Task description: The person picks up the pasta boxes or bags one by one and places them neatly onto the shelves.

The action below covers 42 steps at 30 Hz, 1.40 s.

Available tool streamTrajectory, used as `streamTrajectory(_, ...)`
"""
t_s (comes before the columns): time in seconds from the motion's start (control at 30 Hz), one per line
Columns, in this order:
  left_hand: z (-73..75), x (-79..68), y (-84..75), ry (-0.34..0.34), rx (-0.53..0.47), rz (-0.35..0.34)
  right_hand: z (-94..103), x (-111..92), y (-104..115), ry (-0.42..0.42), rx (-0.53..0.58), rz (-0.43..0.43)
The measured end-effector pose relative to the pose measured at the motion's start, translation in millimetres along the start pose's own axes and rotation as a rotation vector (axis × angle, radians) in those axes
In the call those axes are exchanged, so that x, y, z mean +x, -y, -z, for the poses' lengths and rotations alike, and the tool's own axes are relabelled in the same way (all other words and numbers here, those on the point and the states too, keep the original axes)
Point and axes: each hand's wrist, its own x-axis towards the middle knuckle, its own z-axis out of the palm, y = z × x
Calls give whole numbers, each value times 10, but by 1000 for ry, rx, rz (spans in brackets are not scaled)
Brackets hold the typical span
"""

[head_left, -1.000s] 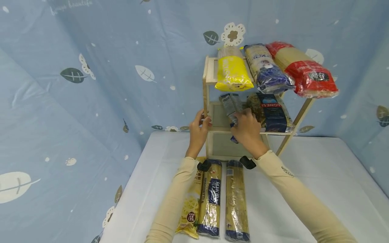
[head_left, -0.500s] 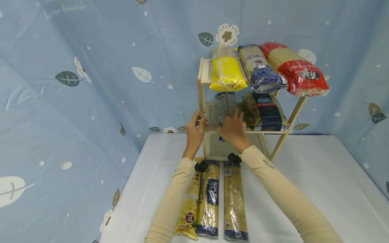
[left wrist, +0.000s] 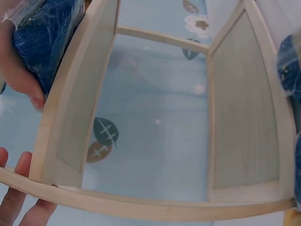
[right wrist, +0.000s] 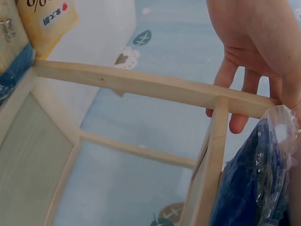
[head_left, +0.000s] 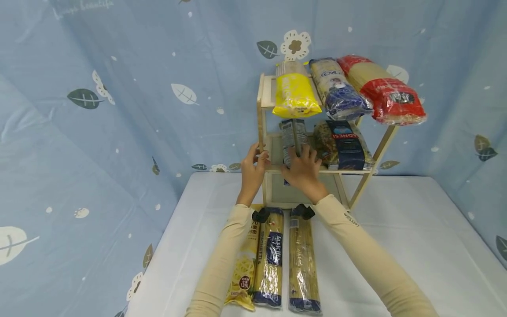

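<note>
A long packet with a printed grey back (head_left: 288, 134) and a dark blue end lies on the middle level of a small wooden rack (head_left: 259, 121). Across its front part rests my right hand (head_left: 304, 172), fingers spread over the wrapper. In the left wrist view, the right thumb touches the blue end (left wrist: 47, 42), which juts past the shelf's front edge. My left hand (head_left: 252, 174) holds the rack's left post, its fingers (right wrist: 239, 123) reaching behind the wood. To the right of the grey packet sits a bag of pasta with a dark label (head_left: 347, 145).
On the top level lie a yellow packet (head_left: 296, 90), a blue-ended packet (head_left: 339, 90) and a red noodle packet (head_left: 386, 92). In front of the rack, a yellow noodle bag (head_left: 242, 273) and two spaghetti packets (head_left: 271, 257) (head_left: 304, 264) lie on the white table (head_left: 380, 246).
My right hand has shifted left with the grey packet, which has turned from slanted to nearly straight front to back. My left hand stays on the post. The head view has shifted slightly.
</note>
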Motion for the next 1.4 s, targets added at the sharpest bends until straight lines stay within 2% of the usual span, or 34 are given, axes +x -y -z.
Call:
streamTrajectory(0.43, -11, 5, 20, -2, -26, -10, -44, -10, 40, -78, -11, -26)
streamTrajectory(0.7, -21, 0, 7, -3, -9, 0, 13, -63, 12, -44, -23, -12)
streamTrajectory(0.83, -14, 0, 7, -6, -8, 9, 78, -153, -32, -3, -4, 18)
streamTrajectory(1.1, 5, -9, 5, -4, -29, 18, 213, -378, -107, 97, 135, 63)
streamTrajectory(1.27, -8, 4, 21, -9, -40, 2, 298, -548, -150, 86, 188, 113)
streamTrajectory(1.4, -20, 10, 30, -6, -51, 1, 344, -704, -190, 59, 178, 153)
